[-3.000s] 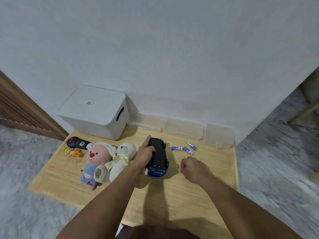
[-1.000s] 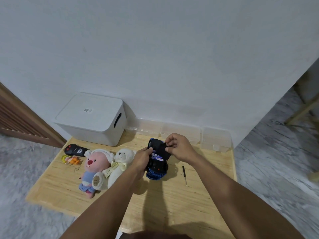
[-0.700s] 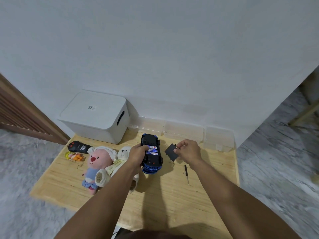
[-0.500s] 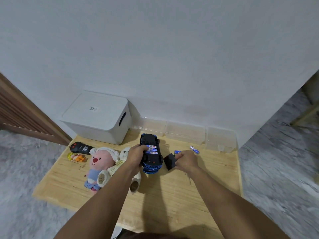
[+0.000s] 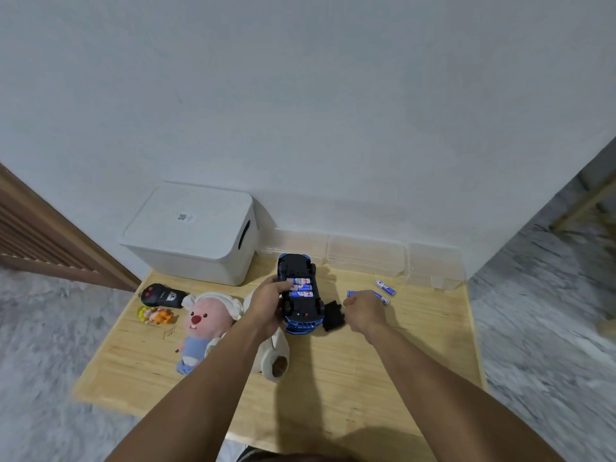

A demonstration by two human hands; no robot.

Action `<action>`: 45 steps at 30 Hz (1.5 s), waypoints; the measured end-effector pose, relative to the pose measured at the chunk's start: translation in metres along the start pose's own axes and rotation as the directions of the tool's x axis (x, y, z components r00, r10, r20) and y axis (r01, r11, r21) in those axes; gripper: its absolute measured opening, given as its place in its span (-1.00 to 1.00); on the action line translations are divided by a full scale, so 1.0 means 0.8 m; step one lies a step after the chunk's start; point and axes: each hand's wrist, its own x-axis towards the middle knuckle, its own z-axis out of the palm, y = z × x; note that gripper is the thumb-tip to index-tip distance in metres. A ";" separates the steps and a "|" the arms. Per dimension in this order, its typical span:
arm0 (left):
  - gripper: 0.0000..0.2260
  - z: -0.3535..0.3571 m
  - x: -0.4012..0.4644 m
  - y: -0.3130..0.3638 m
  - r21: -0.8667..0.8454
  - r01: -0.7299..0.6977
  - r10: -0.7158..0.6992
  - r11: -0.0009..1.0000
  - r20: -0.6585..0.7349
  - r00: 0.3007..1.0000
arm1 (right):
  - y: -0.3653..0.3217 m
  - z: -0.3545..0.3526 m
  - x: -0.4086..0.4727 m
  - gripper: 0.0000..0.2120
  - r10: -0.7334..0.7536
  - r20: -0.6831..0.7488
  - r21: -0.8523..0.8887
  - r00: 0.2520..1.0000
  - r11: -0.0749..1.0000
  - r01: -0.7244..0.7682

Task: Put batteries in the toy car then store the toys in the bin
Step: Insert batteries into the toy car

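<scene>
The blue toy car (image 5: 301,295) lies upside down on the wooden table (image 5: 366,378). Its battery bay is uncovered and shows three blue-white batteries. My left hand (image 5: 266,303) grips the car's left side. The black battery cover (image 5: 333,316) rests low by the car's right rear, and my right hand (image 5: 365,311) is curled, with its fingertips on the cover's right edge. Two loose batteries (image 5: 385,287) lie just beyond that hand. The white lidded bin (image 5: 190,235) stands shut at the back left.
A pink plush (image 5: 203,325) and a white bear (image 5: 273,356), partly under my left arm, lie left of the car. A black remote (image 5: 160,295) and a small orange figure (image 5: 155,315) sit further left. Clear boxes (image 5: 363,255) line the wall.
My right hand has lifted the black cover off the car's underside and lowered it to the table right of the car. The batteries in the bay now show. My left hand kept hold of the car.
</scene>
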 end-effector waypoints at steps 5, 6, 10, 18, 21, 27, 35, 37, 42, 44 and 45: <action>-0.73 -0.007 0.005 0.001 0.013 0.041 -0.042 0.999 0.050 0.998 | -0.027 -0.007 -0.005 -0.81 -0.027 -0.058 0.209 0.998 0.977 0.039; -0.74 -0.009 0.007 0.002 0.015 0.046 -0.047 0.999 0.055 0.997 | -0.035 -0.007 -0.009 -0.84 -0.031 -0.048 0.264 0.998 0.964 0.042; -0.72 -0.007 0.013 0.007 0.011 0.049 -0.050 0.999 0.085 0.995 | -0.062 -0.007 -0.021 -0.87 -0.101 -0.001 0.327 0.995 0.940 0.096; -0.67 -0.010 0.022 0.013 0.034 0.003 -0.009 0.999 0.199 0.980 | -0.090 0.001 -0.022 -0.80 0.093 0.020 0.447 0.995 0.890 -0.092; -0.64 -0.015 0.030 0.015 0.055 -0.029 0.015 0.998 0.240 0.971 | -0.098 0.001 -0.028 -0.76 0.193 0.066 0.555 0.979 0.808 -0.196; -0.62 -0.016 0.038 0.019 0.106 -0.089 0.050 0.990 0.323 0.945 | -0.100 -0.005 -0.032 -0.71 0.254 0.103 0.636 0.962 0.726 -0.260; -0.61 -0.010 0.041 0.030 0.092 -0.138 0.096 0.986 0.365 0.926 | -0.103 -0.004 -0.025 -0.78 0.213 0.085 0.692 0.973 0.690 -0.211; -0.61 -0.012 0.044 0.029 0.087 -0.140 0.101 0.986 0.356 0.929 | -0.104 0.000 -0.023 -0.76 0.202 0.051 0.717 0.978 0.674 -0.177; -0.60 -0.019 0.050 0.025 0.081 -0.124 0.090 0.989 0.331 0.939 | -0.104 0.007 -0.018 -0.83 0.154 0.042 0.729 0.987 0.671 -0.136; -0.61 -0.019 0.052 0.025 0.086 -0.119 0.085 0.989 0.325 0.942 | -0.103 0.009 -0.016 -0.83 0.137 0.029 0.726 0.990 0.678 -0.115; -0.62 -0.019 0.053 0.025 0.089 -0.117 0.083 0.989 0.323 0.943 | -0.103 0.009 -0.015 -0.83 0.132 0.019 0.728 0.991 0.678 -0.104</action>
